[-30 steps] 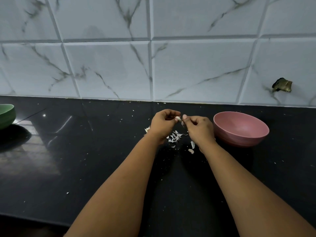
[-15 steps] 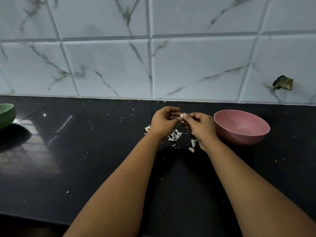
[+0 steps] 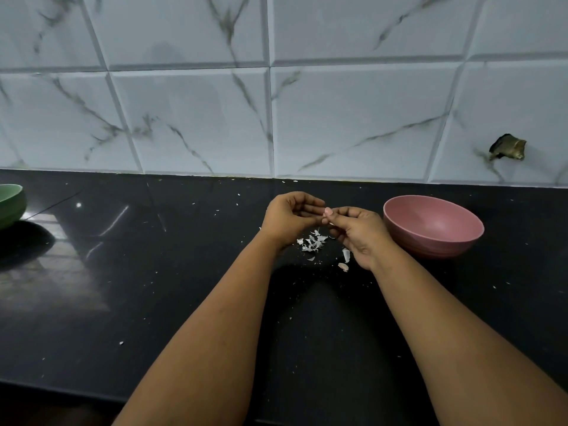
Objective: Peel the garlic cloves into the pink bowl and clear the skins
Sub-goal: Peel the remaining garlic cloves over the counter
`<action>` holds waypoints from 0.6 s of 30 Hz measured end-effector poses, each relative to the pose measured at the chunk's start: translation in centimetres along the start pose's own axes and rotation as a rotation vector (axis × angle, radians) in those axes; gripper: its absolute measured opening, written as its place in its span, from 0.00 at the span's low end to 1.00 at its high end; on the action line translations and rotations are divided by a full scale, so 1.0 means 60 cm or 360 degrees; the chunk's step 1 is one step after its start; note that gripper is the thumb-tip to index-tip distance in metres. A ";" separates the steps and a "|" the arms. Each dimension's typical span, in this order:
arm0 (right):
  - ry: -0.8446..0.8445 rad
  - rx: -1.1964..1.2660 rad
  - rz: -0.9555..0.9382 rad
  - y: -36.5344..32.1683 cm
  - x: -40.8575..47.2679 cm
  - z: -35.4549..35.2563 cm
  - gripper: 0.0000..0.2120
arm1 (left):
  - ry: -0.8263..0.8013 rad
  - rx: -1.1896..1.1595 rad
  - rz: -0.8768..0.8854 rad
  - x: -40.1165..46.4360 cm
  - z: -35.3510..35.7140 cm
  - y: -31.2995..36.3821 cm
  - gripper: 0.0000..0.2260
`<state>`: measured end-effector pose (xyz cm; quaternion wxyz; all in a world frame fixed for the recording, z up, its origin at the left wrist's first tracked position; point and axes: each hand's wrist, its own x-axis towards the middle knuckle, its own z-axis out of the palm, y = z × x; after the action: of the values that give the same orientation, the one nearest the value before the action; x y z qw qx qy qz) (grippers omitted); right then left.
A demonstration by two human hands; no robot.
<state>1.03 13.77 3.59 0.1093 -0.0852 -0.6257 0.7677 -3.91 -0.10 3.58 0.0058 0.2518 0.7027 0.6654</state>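
My left hand (image 3: 290, 216) and my right hand (image 3: 358, 233) meet fingertip to fingertip above the black counter (image 3: 153, 287). Between them they pinch a small garlic clove (image 3: 331, 223), which is mostly hidden by the fingers. Only a pale sliver of it shows under my right thumb. A small pile of white garlic skins (image 3: 312, 241) lies on the counter just below the hands. Two larger pale pieces (image 3: 346, 255) rest beside my right wrist. The pink bowl (image 3: 430, 245) stands just right of my right hand, and its visible inside looks bare.
A green bowl (image 3: 10, 204) sits at the far left edge of the counter. Tiny white flecks are scattered over the dark surface. A marbled tile wall (image 3: 276, 118) rises behind, with a broken hole (image 3: 507, 147) at the right.
Both hands stay together working the clove and have lifted slightly toward the wall. The white clove, plain between the fingertips before, is now mostly covered.
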 end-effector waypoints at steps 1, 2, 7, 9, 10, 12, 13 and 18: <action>-0.0021 0.0039 0.0025 -0.001 0.000 -0.002 0.03 | -0.0005 0.0000 -0.0001 0.000 0.000 0.001 0.12; -0.0035 0.0091 0.0046 -0.003 0.001 -0.003 0.03 | -0.0009 -0.0004 0.0007 -0.001 0.000 0.002 0.11; 0.0026 0.0148 0.0058 -0.002 0.003 0.002 0.06 | 0.0045 0.0052 0.0071 0.002 0.003 0.002 0.09; 0.0108 0.0131 0.0009 0.003 0.005 0.009 0.07 | 0.0033 0.0067 0.0055 0.002 0.007 -0.002 0.09; 0.0143 0.0129 -0.0028 0.005 0.005 0.012 0.07 | 0.0013 0.0078 0.0056 0.001 0.010 -0.003 0.09; 0.0219 0.0069 -0.0107 0.008 0.007 0.015 0.08 | 0.0020 0.0165 0.0087 0.000 0.019 -0.006 0.08; 0.0254 0.0019 -0.0147 0.009 0.007 0.016 0.08 | 0.0046 0.0233 0.0107 0.001 0.023 -0.007 0.08; 0.0332 -0.0226 -0.0268 0.014 0.009 0.015 0.09 | 0.0152 0.0419 0.0111 0.005 0.026 -0.009 0.04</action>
<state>0.22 12.90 2.97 0.2315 -0.1194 -0.6685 0.6966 -3.83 1.49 2.98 -0.0838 0.2428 0.7742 0.5784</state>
